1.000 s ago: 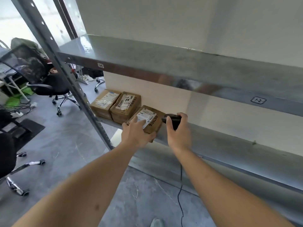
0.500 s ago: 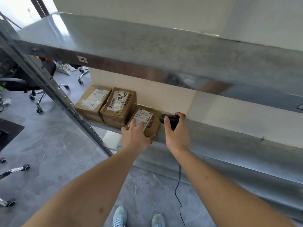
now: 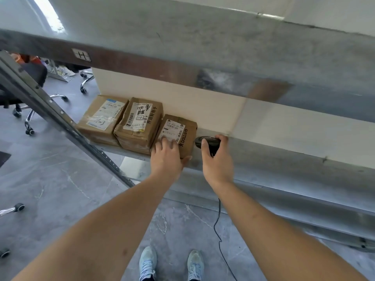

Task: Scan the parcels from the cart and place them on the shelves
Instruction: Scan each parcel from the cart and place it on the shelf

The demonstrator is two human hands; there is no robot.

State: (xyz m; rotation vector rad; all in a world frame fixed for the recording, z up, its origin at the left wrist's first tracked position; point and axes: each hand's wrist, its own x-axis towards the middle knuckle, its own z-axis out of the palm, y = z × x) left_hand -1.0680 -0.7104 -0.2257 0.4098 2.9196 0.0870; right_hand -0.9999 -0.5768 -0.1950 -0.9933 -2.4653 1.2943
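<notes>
I see the small brown cardboard parcel [image 3: 178, 134] lying flat on the lower grey metal shelf [image 3: 274, 159], last on the right in a row of three, its long axis running from the shelf's front edge back toward the cream wall [image 3: 192, 102]. Its white shipping label faces up; I can read "516 K70 00 094" there and "DOLL" printed in black on the cardboard beside it. My left hand [image 3: 166, 157] rests on the parcel's near end, fingers spread over the label and thumb against the right front corner. My right hand [image 3: 218, 161] grips the black corded barcode scanner [image 3: 209, 142], head pointing left at the parcel's side. The middle taped brown box [image 3: 140, 126] touches the parcel and carries Chinese handwriting. The upper shelf edge bears an "H" tag [image 3: 81, 55].
</notes>
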